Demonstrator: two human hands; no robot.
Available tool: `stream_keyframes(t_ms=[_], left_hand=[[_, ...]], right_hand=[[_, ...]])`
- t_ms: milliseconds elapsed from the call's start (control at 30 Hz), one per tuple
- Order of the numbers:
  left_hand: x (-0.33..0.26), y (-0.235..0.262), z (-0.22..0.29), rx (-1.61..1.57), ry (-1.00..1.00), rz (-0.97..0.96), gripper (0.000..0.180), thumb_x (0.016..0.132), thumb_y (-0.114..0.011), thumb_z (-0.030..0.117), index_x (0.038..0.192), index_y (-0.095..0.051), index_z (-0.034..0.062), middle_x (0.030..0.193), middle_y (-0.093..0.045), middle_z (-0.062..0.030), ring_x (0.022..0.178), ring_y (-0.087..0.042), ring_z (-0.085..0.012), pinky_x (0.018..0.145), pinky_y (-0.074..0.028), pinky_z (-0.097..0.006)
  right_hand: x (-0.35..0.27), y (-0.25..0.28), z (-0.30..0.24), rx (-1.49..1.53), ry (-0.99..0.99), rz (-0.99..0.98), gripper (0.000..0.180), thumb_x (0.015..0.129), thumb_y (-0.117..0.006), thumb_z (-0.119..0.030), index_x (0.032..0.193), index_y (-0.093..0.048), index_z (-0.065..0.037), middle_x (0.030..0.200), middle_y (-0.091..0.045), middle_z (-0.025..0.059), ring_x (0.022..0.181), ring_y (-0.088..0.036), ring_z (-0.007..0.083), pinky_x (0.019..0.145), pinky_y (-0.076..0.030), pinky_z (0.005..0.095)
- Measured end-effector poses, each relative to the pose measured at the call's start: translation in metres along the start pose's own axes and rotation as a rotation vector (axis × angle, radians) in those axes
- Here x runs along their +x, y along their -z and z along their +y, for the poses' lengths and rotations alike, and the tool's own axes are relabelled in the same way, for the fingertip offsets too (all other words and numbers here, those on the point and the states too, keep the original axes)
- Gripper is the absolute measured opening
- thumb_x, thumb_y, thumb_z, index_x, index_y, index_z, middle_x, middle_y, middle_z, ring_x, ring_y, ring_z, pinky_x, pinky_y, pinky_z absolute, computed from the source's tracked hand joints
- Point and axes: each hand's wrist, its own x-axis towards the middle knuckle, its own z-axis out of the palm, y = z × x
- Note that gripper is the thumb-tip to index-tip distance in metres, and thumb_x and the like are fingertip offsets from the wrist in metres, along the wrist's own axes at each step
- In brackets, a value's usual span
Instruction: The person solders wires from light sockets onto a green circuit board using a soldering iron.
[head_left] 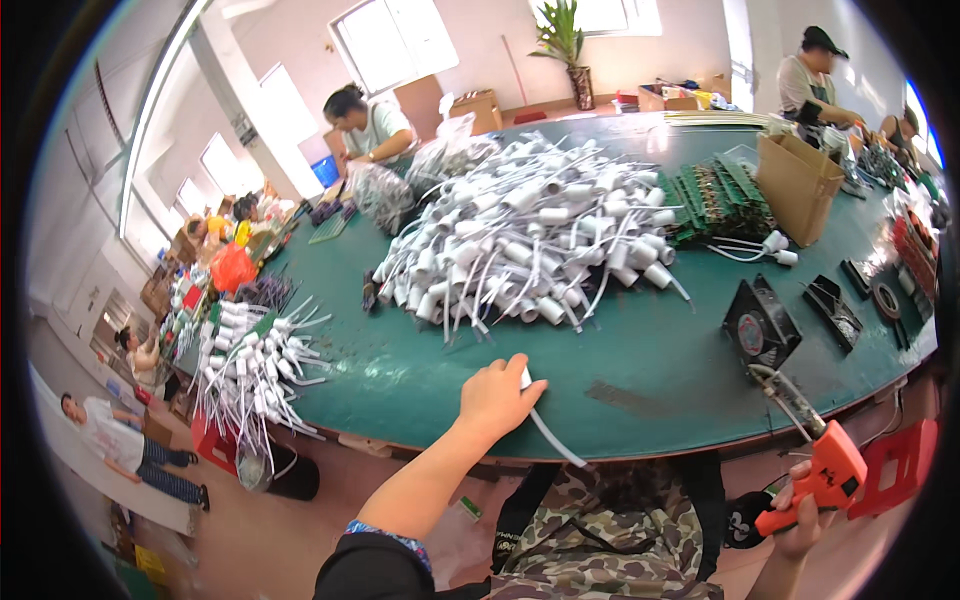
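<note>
My left hand (495, 398) rests near the front edge of the green table, its fingers closed around a white part. From under the hand a white cable (553, 436) trails toward the table's edge; most of the part is hidden by my fingers. In my right hand (796, 532), at the lower right, is an orange soldering gun (836, 470). Its metal front end points up and left, close beneath a small black fan (757, 328). Beyond my left hand lies a big heap of white cylindrical parts with cables (530, 235).
A smaller bunch of white cabled parts (245, 360) hangs over the table's left edge. Green circuit boards (720, 200) stand by a cardboard box (798, 185) at the back right. Black tape (886, 302) lies right of the fan. Other people sit around the table.
</note>
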Motion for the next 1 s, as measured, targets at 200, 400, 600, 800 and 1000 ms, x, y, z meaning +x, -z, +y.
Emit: stream_keyframes(t_ms=[200, 400, 600, 800, 1000], left_hand=[[0.038, 0.008, 0.057, -0.153, -0.58, 0.283, 0.043, 0.084, -0.07, 0.012, 0.124, -0.058, 0.0065, 0.101, -0.063, -0.0123, 0.087, -0.064, -0.0356, 0.074, -0.052, -0.046], [0.102, 0.038, 0.135, -0.134, -0.832, 0.34, 0.034, 0.082, -0.068, 0.004, 0.115, -0.061, 0.0062, 0.102, -0.065, -0.0077, 0.085, -0.064, -0.0295, 0.073, -0.05, -0.041], [0.172, 0.002, 0.135, 0.105, -0.811, 0.323, 0.022, 0.082, -0.065, 0.007, 0.103, -0.065, 0.0073, 0.113, -0.065, -0.0099, 0.106, -0.062, -0.0312, 0.089, -0.047, -0.042], [0.218, -0.014, 0.165, 0.055, -0.639, 0.095, 0.014, 0.077, -0.062, 0.012, 0.086, -0.068, 0.0036, 0.088, -0.068, -0.017, 0.085, -0.067, -0.0372, 0.076, -0.054, -0.049], [0.313, -0.01, 0.283, -0.127, -0.771, 0.128, 0.037, 0.081, -0.066, 0.016, 0.117, -0.065, 0.0063, 0.12, -0.063, -0.0194, 0.113, -0.061, -0.0385, 0.097, -0.051, -0.046]], right_hand=[[0.008, 0.019, 0.012, 0.05, -0.031, 0.1, 0.058, 0.095, -0.063, -0.022, 0.14, -0.038, 0.006, 0.113, -0.061, 0.018, 0.067, -0.062, 0.0135, 0.06, -0.057, 0.0277], [0.019, 0.047, 0.005, 0.058, 0.087, 0.123, 0.06, 0.096, -0.063, -0.024, 0.139, -0.036, 0.007, 0.114, -0.059, 0.0189, 0.068, -0.062, 0.0134, 0.059, -0.057, 0.0272], [0.02, 0.073, -0.003, 0.065, 0.126, 0.261, 0.058, 0.096, -0.063, -0.026, 0.135, -0.038, 0.008, 0.114, -0.058, 0.0193, 0.066, -0.06, 0.0129, 0.06, -0.056, 0.0261], [0.01, 0.103, -0.006, 0.015, 0.123, 0.377, 0.059, 0.093, -0.066, -0.027, 0.133, -0.038, 0.006, 0.112, -0.058, 0.0186, 0.064, -0.059, 0.0132, 0.058, -0.055, 0.026], [0.017, 0.11, -0.017, -0.033, 0.131, 0.469, 0.063, 0.094, -0.066, -0.026, 0.138, -0.035, 0.007, 0.112, -0.058, 0.0186, 0.064, -0.06, 0.0137, 0.055, -0.055, 0.0248]])
